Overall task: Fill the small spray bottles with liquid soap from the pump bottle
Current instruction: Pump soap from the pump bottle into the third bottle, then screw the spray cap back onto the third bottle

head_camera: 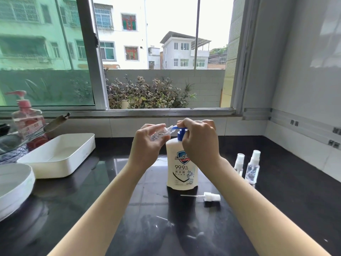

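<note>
pump bottle (181, 163) white, blue pump | tray (59, 154) white | counter (286, 191) black

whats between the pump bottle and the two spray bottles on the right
Head view: only bare black counter between pump bottle and spray bottles; the right forearm crosses above it.

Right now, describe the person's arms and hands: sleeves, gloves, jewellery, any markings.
The left forearm and right forearm are bare to the frame's edge; no sleeve shows. The left hand and right hand wear no gloves. No ring, watch or bracelet is visible, and no markings show.
</note>
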Motion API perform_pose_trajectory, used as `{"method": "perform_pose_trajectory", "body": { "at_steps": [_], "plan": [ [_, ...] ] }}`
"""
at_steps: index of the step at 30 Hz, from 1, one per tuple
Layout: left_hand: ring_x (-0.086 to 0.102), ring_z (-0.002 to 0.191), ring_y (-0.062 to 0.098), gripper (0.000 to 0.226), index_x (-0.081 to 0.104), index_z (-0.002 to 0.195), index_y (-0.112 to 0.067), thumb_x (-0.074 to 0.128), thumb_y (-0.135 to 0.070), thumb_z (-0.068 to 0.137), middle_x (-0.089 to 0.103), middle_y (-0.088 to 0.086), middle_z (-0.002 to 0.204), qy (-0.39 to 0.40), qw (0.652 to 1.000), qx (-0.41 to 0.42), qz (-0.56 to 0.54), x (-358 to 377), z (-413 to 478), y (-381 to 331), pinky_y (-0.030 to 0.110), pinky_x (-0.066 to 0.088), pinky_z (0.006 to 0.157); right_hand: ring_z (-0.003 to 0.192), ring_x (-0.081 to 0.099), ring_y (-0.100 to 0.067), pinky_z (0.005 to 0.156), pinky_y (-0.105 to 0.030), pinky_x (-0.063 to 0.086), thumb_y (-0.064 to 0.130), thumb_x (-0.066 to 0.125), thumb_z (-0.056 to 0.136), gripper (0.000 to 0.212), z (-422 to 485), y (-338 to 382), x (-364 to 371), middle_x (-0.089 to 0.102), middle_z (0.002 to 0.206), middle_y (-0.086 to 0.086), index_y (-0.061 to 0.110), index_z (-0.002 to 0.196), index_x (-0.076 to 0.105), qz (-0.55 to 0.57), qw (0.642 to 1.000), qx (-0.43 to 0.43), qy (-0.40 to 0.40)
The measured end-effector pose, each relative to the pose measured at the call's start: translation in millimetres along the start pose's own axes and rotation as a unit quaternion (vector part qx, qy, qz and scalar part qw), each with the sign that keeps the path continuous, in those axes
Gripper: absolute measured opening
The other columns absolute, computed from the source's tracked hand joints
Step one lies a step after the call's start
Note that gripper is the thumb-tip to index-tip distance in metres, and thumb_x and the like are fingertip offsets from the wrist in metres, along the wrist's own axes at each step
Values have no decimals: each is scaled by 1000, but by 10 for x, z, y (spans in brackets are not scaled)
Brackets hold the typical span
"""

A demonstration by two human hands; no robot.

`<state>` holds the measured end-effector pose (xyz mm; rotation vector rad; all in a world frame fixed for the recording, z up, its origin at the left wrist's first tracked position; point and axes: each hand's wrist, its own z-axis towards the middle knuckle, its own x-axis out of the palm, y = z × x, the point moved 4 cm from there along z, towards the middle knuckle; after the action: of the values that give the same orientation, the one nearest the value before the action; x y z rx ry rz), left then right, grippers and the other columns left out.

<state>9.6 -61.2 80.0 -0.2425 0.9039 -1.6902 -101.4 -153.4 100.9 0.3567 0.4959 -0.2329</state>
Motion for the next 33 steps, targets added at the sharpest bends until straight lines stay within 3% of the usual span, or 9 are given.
{"method": "perform_pose_trajectory", "body": {
  "at_steps": [3, 8, 15, 18, 21, 24, 28, 33],
  "plan": [
    [55, 94, 7, 41, 63, 117, -11, 71, -22, 78, 63, 3, 111, 0, 1000, -3, -7, -3, 5, -22, 0, 40, 69, 66, 62, -23, 86, -31, 38, 5, 50, 83, 25, 56, 5, -59, 73, 72, -5, 16, 91, 71, 8, 1000, -6, 3],
    [55, 87, -1, 40, 63, 117, -10, 71, -20, 79, 63, 3, 111, -4, 1000, -6, -23, -19, 36, -54, -6, 38, 67, 64, 58, -27, 81, -32, 41, 5, 50, 82, 25, 130, 23, -95, 71, 66, -6, 15, 90, 71, 11, 1000, -5, 11],
    [58, 90, 7, 40, 64, 116, -11, 71, -23, 78, 64, 4, 111, -2, 1000, -15, -23, 21, -20, 12, 2, 42, 70, 70, 64, -21, 83, -29, 38, 2, 54, 77, 25, -11, 11, -36, 73, 73, -3, 16, 90, 70, -5, 1000, -14, -19],
    [59, 85, 1, 42, 63, 117, -11, 70, -27, 79, 65, 5, 110, -3, 999, -10, -41, 10, -23, -33, -1, 43, 64, 73, 64, -22, 82, -26, 35, 2, 55, 78, 25, 21, 10, -95, 74, 75, -3, 16, 92, 71, 6, 999, -24, -28],
    [61, 78, -1, 42, 64, 116, -10, 70, -29, 79, 68, 6, 107, -8, 999, -9, -47, -1, -35, -62, 2, 44, 61, 88, 65, -22, 93, -30, 37, 3, 55, 80, 28, 34, 10, -99, 74, 95, -5, 14, 101, 70, 19, 999, -37, -14],
    [66, 80, 4, 40, 64, 116, -10, 70, -28, 80, 71, 4, 104, -10, 998, -19, -62, -2, -64, -48, 11, 52, 64, 114, 57, -15, 106, -31, 28, 2, 54, 80, 37, 14, -3, -47, 60, 126, -3, 12, 113, 65, 46, 998, -48, 18],
    [70, 81, 14, 40, 64, 114, -6, 71, -24, 79, 72, 6, 102, -3, 994, -45, -96, 6, -97, -31, 27, 58, 69, 127, 45, -13, 111, -32, 23, 1, 53, 79, 44, 16, -39, -36, 51, 137, -1, 13, 121, 59, 91, 995, -32, 41],
    [70, 81, 17, 34, 68, 104, -8, 76, -23, 74, 73, 7, 95, -9, 988, -70, -136, -11, -142, 11, 20, 56, 71, 128, 44, -16, 108, -41, 35, -4, 52, 72, 63, -129, -174, -103, 48, 140, 0, 19, 130, 49, 155, 988, -1, 3]
  ]
}}
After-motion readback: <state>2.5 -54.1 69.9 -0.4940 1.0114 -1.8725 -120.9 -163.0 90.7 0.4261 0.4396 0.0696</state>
